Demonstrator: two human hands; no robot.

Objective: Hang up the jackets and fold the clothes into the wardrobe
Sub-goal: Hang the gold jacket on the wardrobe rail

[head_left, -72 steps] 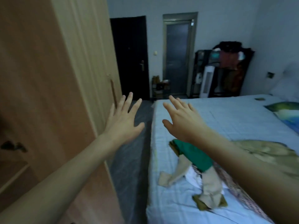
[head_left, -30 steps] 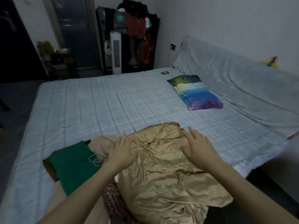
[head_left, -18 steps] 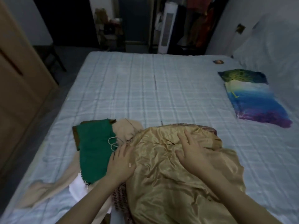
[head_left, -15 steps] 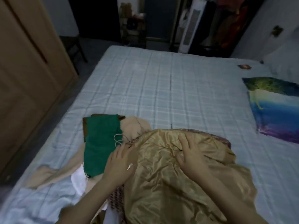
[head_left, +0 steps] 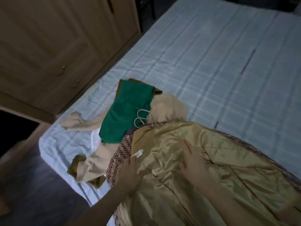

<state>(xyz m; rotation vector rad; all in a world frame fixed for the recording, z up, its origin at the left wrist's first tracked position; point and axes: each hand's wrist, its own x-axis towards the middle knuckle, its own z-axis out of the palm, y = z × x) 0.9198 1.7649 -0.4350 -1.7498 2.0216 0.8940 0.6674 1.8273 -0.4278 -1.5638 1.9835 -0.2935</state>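
A jacket lies inside out on the bed, its shiny gold lining up and a woven red-patterned edge showing along its left side. My left hand lies flat on that left edge near a white label. My right hand rests flat on the lining, fingers straight. Left of the jacket lie a green garment and a beige garment with looped drawstrings. The wooden wardrobe stands at upper left, its doors closed in this view.
The bed has a pale blue checked cover and its near corner is at lower left. A dark floor strip runs between bed and wardrobe. A white cloth peeks out under the green garment.
The view has swung left and down toward the bed's corner and the wardrobe. Both hands stay flat on the gold jacket; the left hand has slid to its patterned edge.
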